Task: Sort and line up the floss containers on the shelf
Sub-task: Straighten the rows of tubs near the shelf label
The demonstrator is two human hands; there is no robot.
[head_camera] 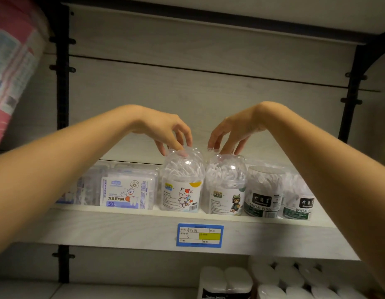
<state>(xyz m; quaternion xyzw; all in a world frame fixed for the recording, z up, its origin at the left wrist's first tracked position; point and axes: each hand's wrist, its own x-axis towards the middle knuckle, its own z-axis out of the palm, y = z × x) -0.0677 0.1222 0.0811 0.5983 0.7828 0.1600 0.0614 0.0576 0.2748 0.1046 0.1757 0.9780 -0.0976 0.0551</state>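
> Up on that shelf (122,229), what step you on?

Lining up, I reckon. Left hand (163,129) pinches the cat jar (182,188) by its dome, right hand (233,129) likewise on the green-hood jar (225,190). Both jars sit touching, mid-row. Next, probably nudge them flush with the front edge. Square box (127,190) on the left and dark-label jars (262,195) on the right crowd in, so there's little wiggle room.
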